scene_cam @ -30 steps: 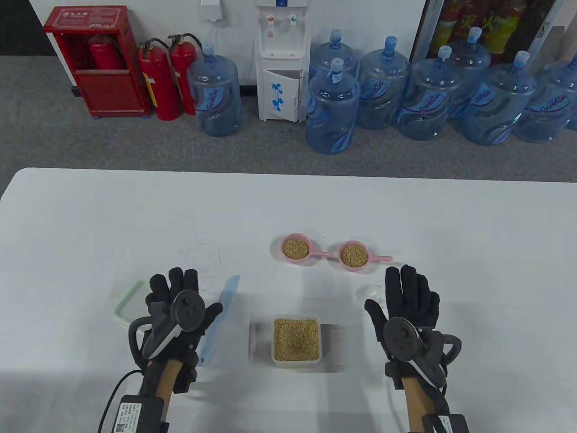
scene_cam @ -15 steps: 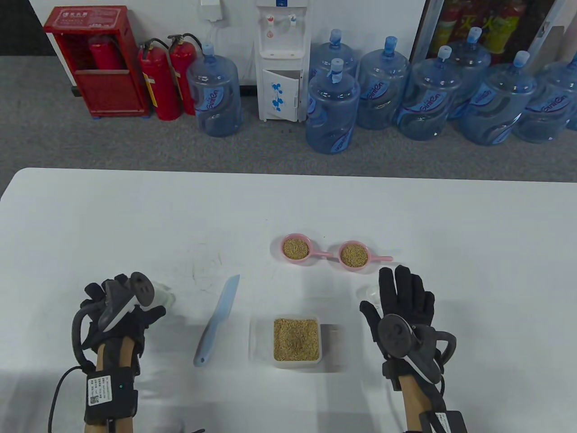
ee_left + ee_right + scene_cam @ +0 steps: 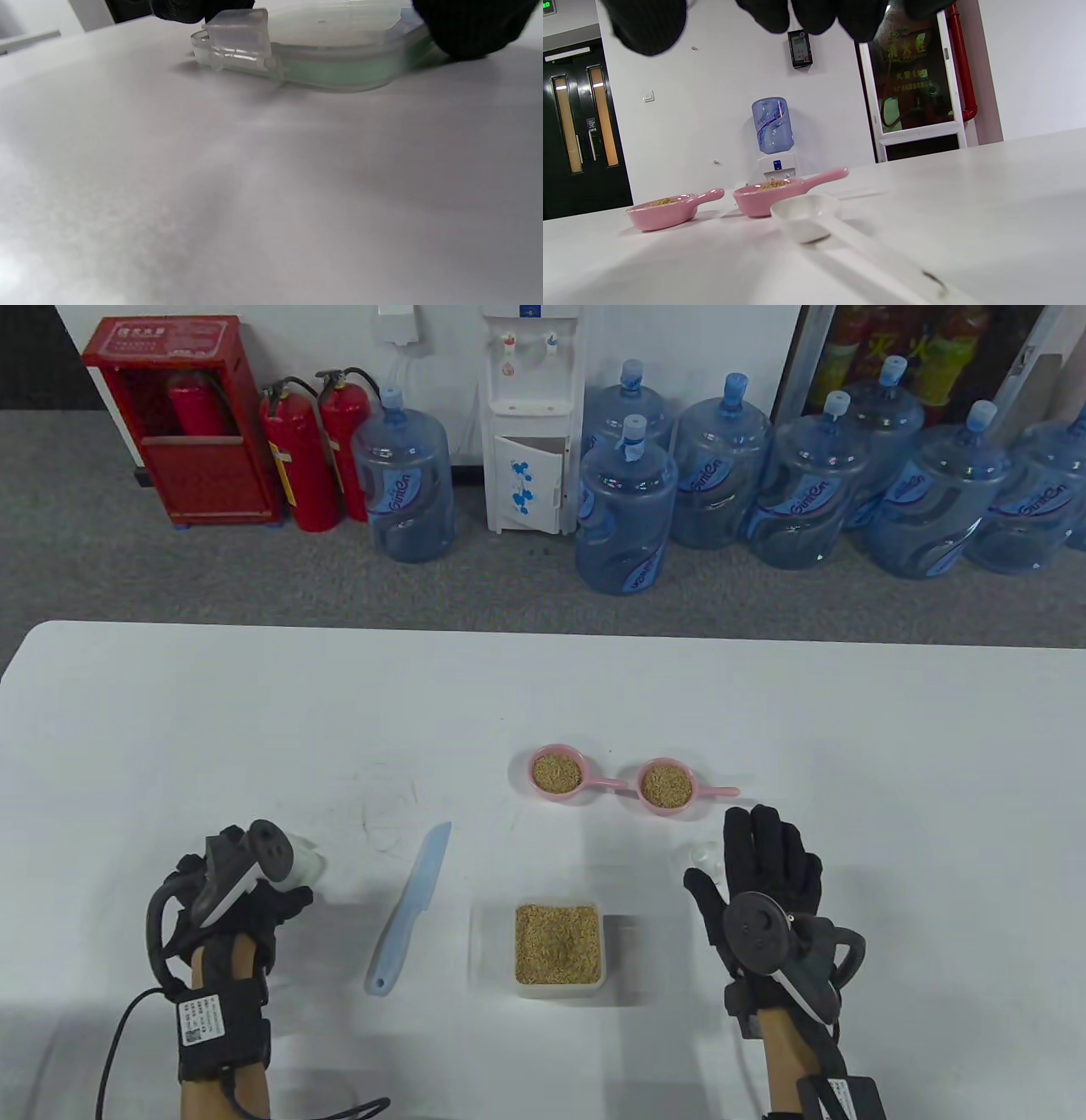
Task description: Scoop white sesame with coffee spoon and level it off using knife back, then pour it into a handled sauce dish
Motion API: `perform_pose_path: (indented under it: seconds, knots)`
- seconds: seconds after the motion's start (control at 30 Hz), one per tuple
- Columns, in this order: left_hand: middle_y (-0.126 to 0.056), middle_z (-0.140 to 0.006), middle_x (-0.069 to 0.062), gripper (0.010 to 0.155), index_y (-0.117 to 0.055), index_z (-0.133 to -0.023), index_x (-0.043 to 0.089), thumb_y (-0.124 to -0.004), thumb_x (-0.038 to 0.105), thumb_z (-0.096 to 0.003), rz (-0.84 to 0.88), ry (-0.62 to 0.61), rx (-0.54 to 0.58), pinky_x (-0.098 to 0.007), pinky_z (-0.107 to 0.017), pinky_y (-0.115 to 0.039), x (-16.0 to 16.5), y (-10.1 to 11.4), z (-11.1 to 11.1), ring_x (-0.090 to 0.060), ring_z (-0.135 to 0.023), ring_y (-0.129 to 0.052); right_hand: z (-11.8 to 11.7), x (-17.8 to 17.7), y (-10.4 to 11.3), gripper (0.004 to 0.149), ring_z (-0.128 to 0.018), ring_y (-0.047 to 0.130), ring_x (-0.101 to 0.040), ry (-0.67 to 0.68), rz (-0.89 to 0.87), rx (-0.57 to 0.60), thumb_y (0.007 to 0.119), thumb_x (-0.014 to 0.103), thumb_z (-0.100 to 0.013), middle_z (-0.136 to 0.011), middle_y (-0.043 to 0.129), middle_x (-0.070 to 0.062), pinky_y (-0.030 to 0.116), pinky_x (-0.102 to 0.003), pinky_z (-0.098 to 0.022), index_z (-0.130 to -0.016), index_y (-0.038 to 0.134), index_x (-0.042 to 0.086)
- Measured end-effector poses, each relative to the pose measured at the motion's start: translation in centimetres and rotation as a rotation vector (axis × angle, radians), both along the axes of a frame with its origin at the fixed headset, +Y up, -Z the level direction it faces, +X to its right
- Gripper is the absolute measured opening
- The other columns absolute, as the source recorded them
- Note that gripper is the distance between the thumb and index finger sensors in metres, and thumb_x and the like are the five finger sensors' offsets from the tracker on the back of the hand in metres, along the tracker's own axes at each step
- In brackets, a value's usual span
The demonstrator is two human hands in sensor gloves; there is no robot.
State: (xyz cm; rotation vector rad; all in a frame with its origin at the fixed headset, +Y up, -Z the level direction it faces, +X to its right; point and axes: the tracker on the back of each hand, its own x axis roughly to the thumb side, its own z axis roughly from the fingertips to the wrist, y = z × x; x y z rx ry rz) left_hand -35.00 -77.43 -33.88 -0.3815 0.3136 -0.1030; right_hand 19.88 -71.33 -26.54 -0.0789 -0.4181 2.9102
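1. Nearest me at the centre of the white table (image 3: 212, 704) sits the clear square container (image 3: 559, 946), open on top and filled with white sesame (image 3: 557, 940).
2. Just left of it the pale blue knife (image 3: 410, 905) lies flat, its handle toward me and its tip pointing away; nothing touches it.
3. My left hand (image 3: 242, 899) is at the near left, its grip closed around the container lid (image 3: 322, 59). In the left wrist view my fingertips (image 3: 466, 25) press on the lid's edge on either side, and the lid, with its green seal and a snap tab, lies low on the table.
4. My right hand (image 3: 764, 882) hovers at the near right with a wide grip, fingers straight and spread, holding nothing.
5. Under those fingers the white coffee spoon (image 3: 814, 220) lies on the table, its bowl toward the far side and empty; only a bit of it shows in the table view.
6. Farther off, past the container, stand two pink handled sauce dishes side by side, the left dish (image 3: 556, 771) and the right dish (image 3: 667, 785), handles pointing right, both holding sesame.
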Motion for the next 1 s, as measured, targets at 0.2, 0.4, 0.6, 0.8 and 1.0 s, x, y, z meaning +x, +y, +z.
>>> perform_pose_path:
  seconds: [0.2,0.4,0.6,0.8,1.0]
  knots:
    - [-0.052,-0.119,-0.029,0.117,-0.025,-0.116,0.000,-0.072,0.073,-0.0368,-0.030,-0.070,0.067,-0.068,-0.081,-0.044,-0.3,-0.1,0.3,-0.057,-0.108,-0.068,0.0,0.0,0.0,0.081,-0.115,0.038,-0.041,0.003,-0.005,0.003,0.061,0.064,-0.058,-0.127,0.027,-0.014,0.037,-0.064,-0.080,-0.123,0.036,0.021]
    - [-0.056,-0.118,-0.026,0.118,-0.028,-0.116,0.002,-0.073,0.075,-0.0346,-0.035,-0.168,0.116,-0.069,-0.080,-0.046,0.9,1.9,0.5,-0.054,-0.104,-0.081,0.0,0.0,0.0,0.081,-0.114,0.039,-0.042,0.010,-0.018,0.003,0.061,0.064,-0.058,-0.127,0.027,-0.014,0.037,-0.064,-0.080,-0.123,0.036,0.021]
    - [-0.054,-0.120,-0.024,0.117,-0.030,-0.116,0.004,-0.073,0.075,-0.0339,0.034,-0.489,0.246,-0.066,-0.082,-0.048,6.6,5.7,1.5,-0.052,-0.106,-0.082,0.1,0.1,0.1,0.081,-0.114,0.040,-0.042,0.017,-0.037,0.023,0.061,0.064,-0.058,-0.127,0.027,-0.014,0.037,-0.063,-0.080,-0.122,0.037,0.021]
    - [-0.054,-0.122,-0.017,0.117,-0.031,-0.117,0.007,-0.073,0.076,-0.0332,0.121,-0.772,0.306,-0.062,-0.082,-0.055,13.9,7.6,3.6,-0.049,-0.108,-0.082,0.1,0.1,0.1,0.080,-0.114,0.040,-0.042,0.015,-0.030,0.019,0.061,0.063,-0.058,-0.127,0.027,-0.014,0.038,-0.063,-0.080,-0.122,0.037,0.022]
    - [-0.054,-0.122,-0.017,0.116,-0.032,-0.117,0.008,-0.073,0.077,-0.0330,0.089,-1.002,0.293,-0.062,-0.082,-0.055,20.9,7.8,5.8,-0.049,-0.109,-0.082,0.2,0.2,0.1,0.080,-0.114,0.040,-0.042,0.013,-0.040,0.014,0.061,0.063,-0.059,-0.127,0.027,-0.014,0.038,-0.063,-0.080,-0.122,0.037,0.022]
